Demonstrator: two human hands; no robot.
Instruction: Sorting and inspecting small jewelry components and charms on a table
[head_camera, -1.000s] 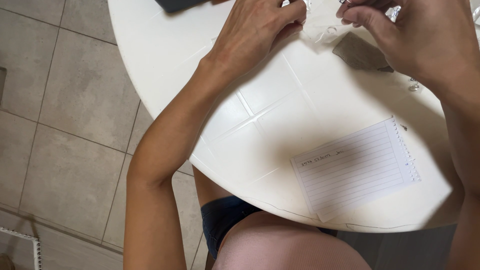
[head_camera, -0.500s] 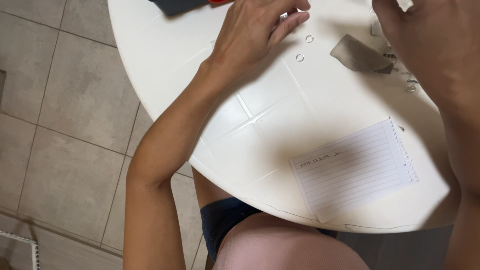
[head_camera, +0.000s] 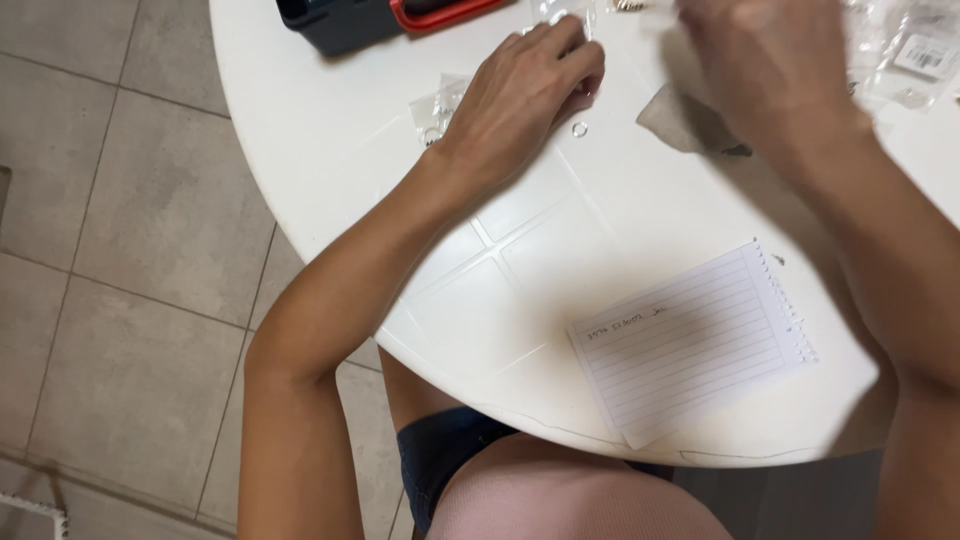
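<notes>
Small silver metal ring (head_camera: 579, 128): light, stiff, slippery; pinch its rim. Your left hand (head_camera: 520, 85) lies beside it, fingers together, empty; right hand (head_camera: 770, 70) too blurred to tell.

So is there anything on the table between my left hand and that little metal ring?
Nothing visible. The small ring lies on bare white table just beside the left hand, close to its fingertips, with no other thing between them.

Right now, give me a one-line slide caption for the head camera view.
Left hand rests by a small metal ring on a white round table; blurred right hand hovers above, lined note sheet nearby.
</notes>
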